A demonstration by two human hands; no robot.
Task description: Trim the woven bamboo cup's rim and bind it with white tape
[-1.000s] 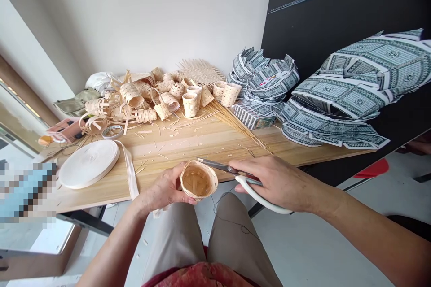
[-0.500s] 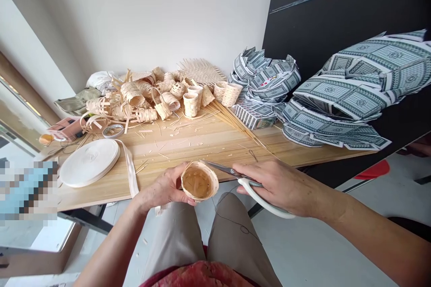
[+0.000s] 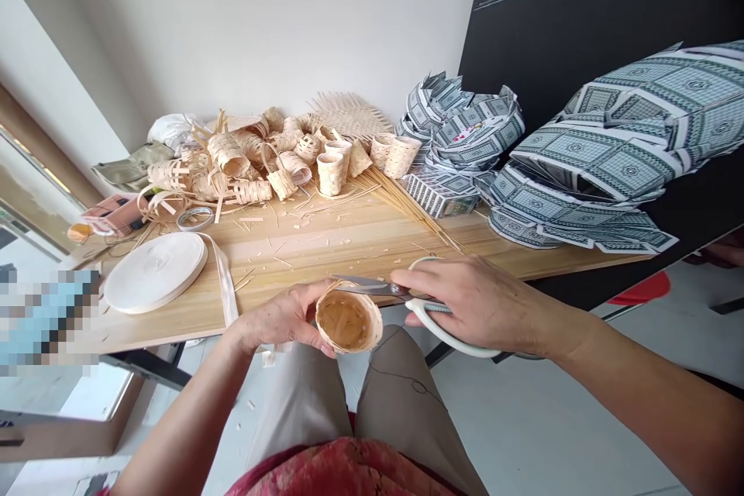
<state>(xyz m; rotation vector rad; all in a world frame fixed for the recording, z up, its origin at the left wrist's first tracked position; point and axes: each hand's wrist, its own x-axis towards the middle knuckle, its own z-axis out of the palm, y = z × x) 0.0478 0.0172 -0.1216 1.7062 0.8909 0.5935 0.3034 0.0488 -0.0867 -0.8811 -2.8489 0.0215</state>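
Note:
A small woven basket (image 3: 350,319) of pale strips is gripped by my left hand (image 3: 283,318), its open mouth tilted toward me. My right hand (image 3: 473,302) has its fingers in the handles of a pair of white-handled scissors (image 3: 453,339). The scissor blades lie across the basket's far rim, with their tips near my left fingers. A dark thread (image 3: 401,381) trails from beside the basket over the right knee.
Woven baskets and loose strips (image 3: 232,159) pile up at the table's back left. A roll of white tape (image 3: 156,273) lies at the left. Thin sticks (image 3: 412,205) sit mid-table, near structures of folded playing cards (image 3: 587,163) on the right. Small scraps litter the wood tabletop (image 3: 314,244).
The scissors have moved left, so the blades now cross the basket's rim and look wider apart. The basket has shifted slightly right in view.

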